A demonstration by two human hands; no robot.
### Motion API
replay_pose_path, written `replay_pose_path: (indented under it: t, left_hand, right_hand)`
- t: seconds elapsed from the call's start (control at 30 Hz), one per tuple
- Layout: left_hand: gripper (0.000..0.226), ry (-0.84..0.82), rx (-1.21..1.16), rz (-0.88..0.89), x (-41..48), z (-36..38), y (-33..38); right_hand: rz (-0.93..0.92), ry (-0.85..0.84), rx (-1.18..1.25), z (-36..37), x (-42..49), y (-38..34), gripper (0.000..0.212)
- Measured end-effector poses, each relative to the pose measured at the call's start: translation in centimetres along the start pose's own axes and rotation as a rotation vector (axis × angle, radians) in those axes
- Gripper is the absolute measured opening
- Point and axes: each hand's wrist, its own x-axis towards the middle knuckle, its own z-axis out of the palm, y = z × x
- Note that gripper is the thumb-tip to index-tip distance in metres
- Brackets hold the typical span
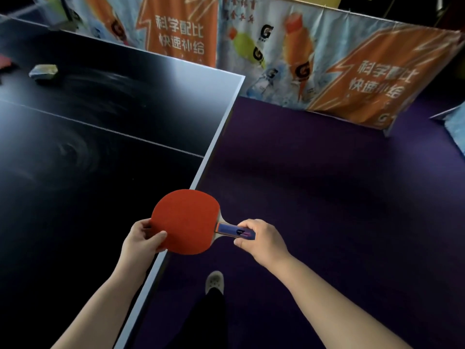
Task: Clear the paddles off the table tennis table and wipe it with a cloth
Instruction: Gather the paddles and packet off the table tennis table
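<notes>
One round red-rubber paddle (186,220), left grip (143,239) pinching its rim, right grip (258,238) curled round the handle (227,229).

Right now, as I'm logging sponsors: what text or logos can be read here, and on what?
"科学配比" / "快速补给": left orange banner, repeated on right orange banner.
"G": printed bottles on the middle banner.
Red characters at its top: too blurred.
Mark on the paddle handle: too small.
</notes>
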Motion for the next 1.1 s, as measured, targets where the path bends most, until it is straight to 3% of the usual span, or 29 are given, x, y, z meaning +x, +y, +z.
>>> replay_pose_path:
  t: [0.43,0.73,1.1]
  left_hand:
    - [0.035,-0.011,-0.025,0.056,22.6,11.3,13.9]
    - [0.032,0.118,0.001,0.051,37.0,20.1,20.2]
    - [0.037,0.288,-0.004,-0.030,54.7,31.2,29.5]
  right_hand:
    - [0.020,0.111,0.043,-12.3,25.9,-0.2,0.021]
    - [-0.054,0.108,0.048,-18.7,45.8,2.6,0.023]
    - [-0.189,-0.099,-0.079,-29.0,71.6,4.4,0.019]
